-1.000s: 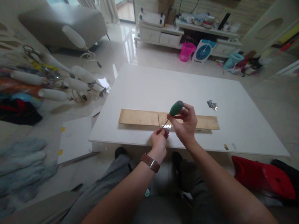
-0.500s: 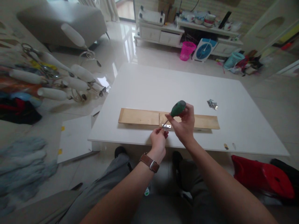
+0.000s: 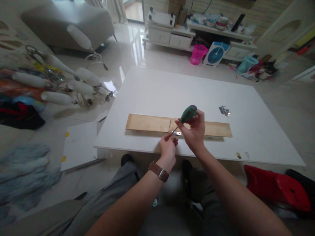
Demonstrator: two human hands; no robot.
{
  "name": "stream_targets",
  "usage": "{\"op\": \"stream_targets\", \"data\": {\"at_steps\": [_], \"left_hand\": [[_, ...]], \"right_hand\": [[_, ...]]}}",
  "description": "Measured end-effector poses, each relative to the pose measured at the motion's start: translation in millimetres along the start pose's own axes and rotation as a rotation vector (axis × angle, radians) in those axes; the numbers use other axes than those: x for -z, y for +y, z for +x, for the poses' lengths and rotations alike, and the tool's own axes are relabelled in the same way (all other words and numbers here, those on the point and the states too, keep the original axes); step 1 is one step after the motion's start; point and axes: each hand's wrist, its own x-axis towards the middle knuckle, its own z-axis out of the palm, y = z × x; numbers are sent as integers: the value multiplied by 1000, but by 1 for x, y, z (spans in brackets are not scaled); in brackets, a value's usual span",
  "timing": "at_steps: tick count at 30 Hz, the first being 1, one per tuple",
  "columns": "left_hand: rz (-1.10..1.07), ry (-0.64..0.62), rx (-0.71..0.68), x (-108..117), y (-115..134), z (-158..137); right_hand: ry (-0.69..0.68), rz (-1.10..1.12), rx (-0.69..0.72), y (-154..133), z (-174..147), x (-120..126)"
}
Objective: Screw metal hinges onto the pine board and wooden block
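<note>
In the head view my right hand (image 3: 195, 131) is closed round the green and dark handle of a screwdriver (image 3: 189, 113). Its thin shaft slants down to the left, and the tip meets the left end of a small metal bracket (image 3: 176, 133) with holes. That bracket lies at the near edge of a long wooden board (image 3: 149, 123), which has a joint line near its middle. My left hand (image 3: 168, 146), a brown watch strap on its wrist, pinches at the bracket's left end, close under the screwdriver tip. Its fingertips partly hide the contact, and any screw is too small to tell.
The board rests on a large white panel (image 3: 152, 87). Several metal brackets (image 3: 224, 111) lie in a pile at the right, and a small brass-coloured piece (image 3: 238, 155) sits by the near edge. A red plastic stool (image 3: 275, 186) stands at the lower right.
The camera view has shifted very slightly. Both hands keep nearly the same place, with the screwdriver handle tilted a little further to the right.
</note>
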Motion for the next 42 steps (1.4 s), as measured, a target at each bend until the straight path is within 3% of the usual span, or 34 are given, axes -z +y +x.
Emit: {"op": "stream_targets", "data": {"at_steps": [11, 27, 42], "left_hand": [[38, -41, -24, 2, -4, 5], [77, -38, -26, 5, 1, 11], [41, -59, -15, 7, -1, 20]], "right_hand": [[-2, 45, -57, -7, -1, 3], [-14, -19, 10, -4, -1, 4], [-10, 14, -26, -5, 0, 6]]}}
